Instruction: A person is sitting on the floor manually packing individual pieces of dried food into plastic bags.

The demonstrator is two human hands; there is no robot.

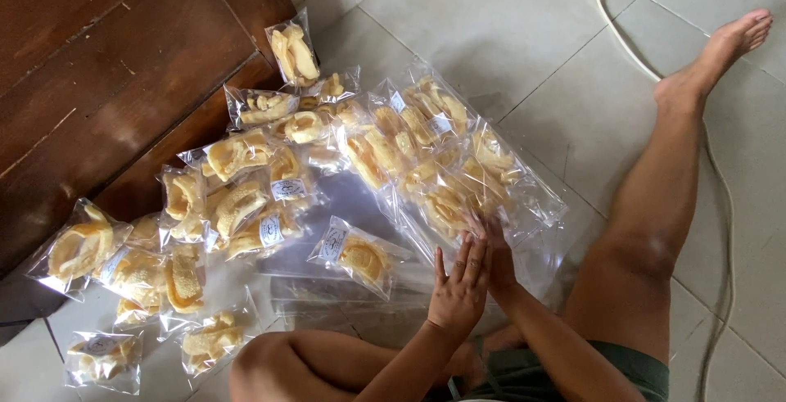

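I see the clear snack packets point(458, 197) heaped on the tiled floor point(508, 25), my right hand point(495, 246) flat on them, left hand point(461, 283) open and empty beside, a white cable point(720, 205) past my leg point(655, 205).

Clear plastic snack bags point(246, 205) of pale yellow crackers are spread all over the tiled floor, dozens of them, overlapping in a loose arc. Several carry a small white label point(287, 189) on the front. 1 bag point(360, 256) lies apart near the middle, another bag point(293, 51) leans at the wooden step. Empty clear bags point(344, 291) lie flat in front.
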